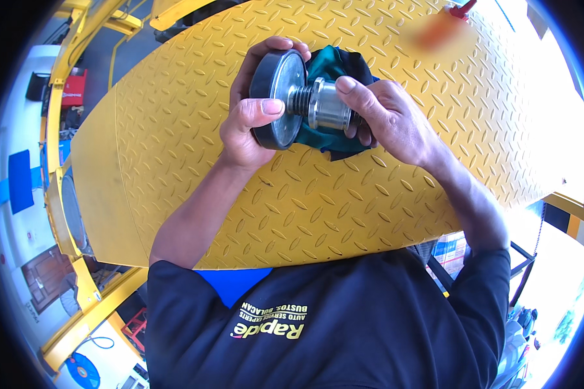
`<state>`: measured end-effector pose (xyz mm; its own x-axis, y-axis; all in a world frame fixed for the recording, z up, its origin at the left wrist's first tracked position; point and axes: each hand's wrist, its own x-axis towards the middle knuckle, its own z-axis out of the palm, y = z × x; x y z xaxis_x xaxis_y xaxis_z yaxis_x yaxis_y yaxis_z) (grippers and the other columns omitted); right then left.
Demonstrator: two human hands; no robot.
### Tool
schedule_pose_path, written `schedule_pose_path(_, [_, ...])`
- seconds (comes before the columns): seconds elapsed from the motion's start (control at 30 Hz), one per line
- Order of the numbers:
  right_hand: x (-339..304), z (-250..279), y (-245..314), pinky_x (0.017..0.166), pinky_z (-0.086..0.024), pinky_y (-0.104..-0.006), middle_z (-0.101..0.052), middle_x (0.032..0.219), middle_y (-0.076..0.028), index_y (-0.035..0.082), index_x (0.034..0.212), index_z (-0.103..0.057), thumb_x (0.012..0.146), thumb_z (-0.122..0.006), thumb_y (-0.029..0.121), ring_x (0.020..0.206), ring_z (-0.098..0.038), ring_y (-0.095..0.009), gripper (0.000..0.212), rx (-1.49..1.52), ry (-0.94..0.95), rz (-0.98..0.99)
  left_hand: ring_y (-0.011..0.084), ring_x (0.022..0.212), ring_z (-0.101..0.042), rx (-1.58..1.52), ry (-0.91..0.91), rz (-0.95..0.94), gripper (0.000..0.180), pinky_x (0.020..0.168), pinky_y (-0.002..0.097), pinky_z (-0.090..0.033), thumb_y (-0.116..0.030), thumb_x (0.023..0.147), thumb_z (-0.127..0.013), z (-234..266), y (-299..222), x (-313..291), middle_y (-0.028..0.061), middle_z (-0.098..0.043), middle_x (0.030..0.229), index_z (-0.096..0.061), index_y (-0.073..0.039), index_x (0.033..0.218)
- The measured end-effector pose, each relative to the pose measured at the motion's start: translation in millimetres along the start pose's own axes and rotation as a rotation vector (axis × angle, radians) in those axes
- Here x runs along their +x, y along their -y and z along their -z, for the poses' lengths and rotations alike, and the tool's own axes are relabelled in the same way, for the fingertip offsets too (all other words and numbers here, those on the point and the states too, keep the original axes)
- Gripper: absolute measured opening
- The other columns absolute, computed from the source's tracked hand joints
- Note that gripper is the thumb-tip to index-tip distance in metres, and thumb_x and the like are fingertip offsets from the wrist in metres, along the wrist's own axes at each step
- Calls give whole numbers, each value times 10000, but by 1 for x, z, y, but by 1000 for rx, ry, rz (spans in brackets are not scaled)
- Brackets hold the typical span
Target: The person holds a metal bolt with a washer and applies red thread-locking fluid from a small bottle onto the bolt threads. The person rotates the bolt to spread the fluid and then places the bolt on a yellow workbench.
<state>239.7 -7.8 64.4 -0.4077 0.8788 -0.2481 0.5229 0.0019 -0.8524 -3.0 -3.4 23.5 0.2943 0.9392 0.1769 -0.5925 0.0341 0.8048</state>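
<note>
My left hand (246, 117) grips a lift pad (280, 97), a thick black-rimmed disc with a grey metal face and a threaded stem. Its thumb presses on the disc's face and its fingers wrap behind the rim. The stem points right into a shiny silver collar (328, 104). My right hand (392, 117) is closed round the far end of that collar, thumb on top and fingertips below. Both hands hold the pad tilted above a crumpled dark green and black cloth (334, 142). The cloth is partly hidden by the pad and my right hand.
Under my hands spreads a yellow diamond-plate surface (253, 214). A blurred orange-red object (435, 31) with a red tip lies at its far right. Yellow metal frames (58, 129) stand on the left, near a red box (73, 87). A chain (540, 227) hangs at the right.
</note>
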Motion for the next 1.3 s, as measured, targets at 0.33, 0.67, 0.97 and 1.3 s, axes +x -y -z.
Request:
schedule_pose_path(0.33, [-1, -1, -12, 765, -615, -420, -738, 954, -116, 32, 1237, -709, 924, -898, 483, 860, -771, -335, 580, -466, -317, 607, 317, 1351, -594, 67, 5, 2, 857, 1180, 444, -507, -364, 794, -707, 2, 0, 0, 241, -549, 1482, -483, -48, 1559])
schedule_pose_path(0.67, [-1, -2, -10, 853, -628, -442, -722, 1158, -83, 114, 1432, -598, 813, -1003, 266, 1050, -767, -332, 755, -485, -374, 818, 332, 1355, -603, 103, 19, -10, 875, 1182, 459, -510, -410, 819, -678, 3, 0, 1, 248, -539, 1510, -460, -45, 1584])
schedule_pose_path(0.97, [7, -11, -10, 698, -614, -434, -732, 779, -167, -18, 1107, -756, 1020, -801, 582, 682, -761, -300, 607, 136, -96, 132, 308, 1392, -565, -13, -13, -8, 830, 1229, 432, -475, -269, 751, -720, -1, 1, -1, 222, -570, 1430, -523, -28, 1520])
schedule_pose_path(1.3, [2, -12, -9, 803, -630, -460, -767, 1050, -136, 80, 1341, -681, 899, -924, 381, 888, -776, -369, 588, -392, -349, 632, 319, 1354, -593, 120, 21, -13, 882, 1177, 457, -511, -404, 806, -695, 5, 2, 0, 240, -544, 1507, -469, -62, 1588])
